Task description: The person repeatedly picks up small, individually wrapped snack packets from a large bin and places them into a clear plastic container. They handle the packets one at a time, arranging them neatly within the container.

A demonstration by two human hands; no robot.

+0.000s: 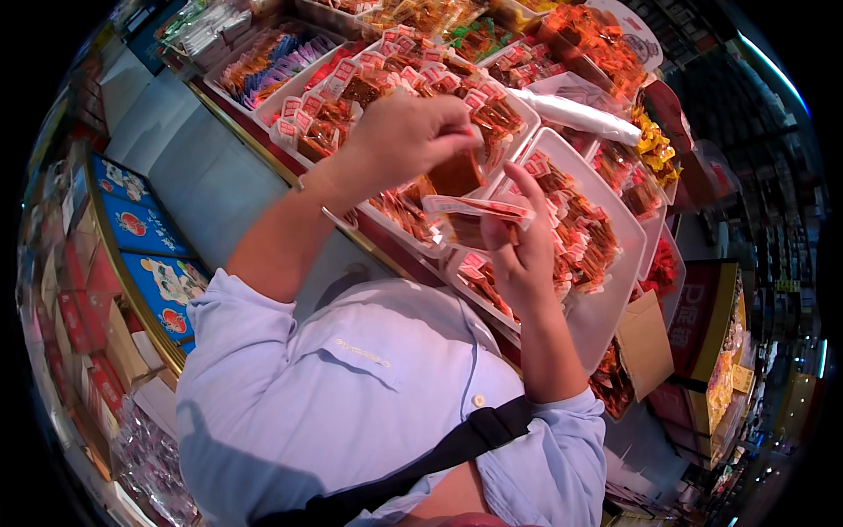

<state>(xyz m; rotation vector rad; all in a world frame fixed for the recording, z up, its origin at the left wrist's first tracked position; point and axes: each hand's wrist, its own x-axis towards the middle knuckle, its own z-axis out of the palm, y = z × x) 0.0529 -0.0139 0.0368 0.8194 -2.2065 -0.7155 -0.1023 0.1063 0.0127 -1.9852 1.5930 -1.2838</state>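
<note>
My left hand (421, 132) is over a white plastic tray (530, 122) of snack packets. Its thumb and index finger pinch the pale edge of a snack packet; a brown packet (456, 174) shows just below the thumb, partly hidden by the hand. To the right, my right hand (527, 244) holds a clear packet (464, 221) with a white and red top edge between thumb and fingers, index finger raised. Whether it is one packet or a thin stack, I cannot tell. A second white tray (596, 329) with similar packets (586, 244) lies beneath and beyond this hand.
Behind the trays lies a rolled clear plastic bag (579, 117). A tray of blue and purple packets (283, 69) stands at the far left. A brown cardboard piece (644, 346) leans at the right. Blue printed panels (141, 221) edge another display on my left.
</note>
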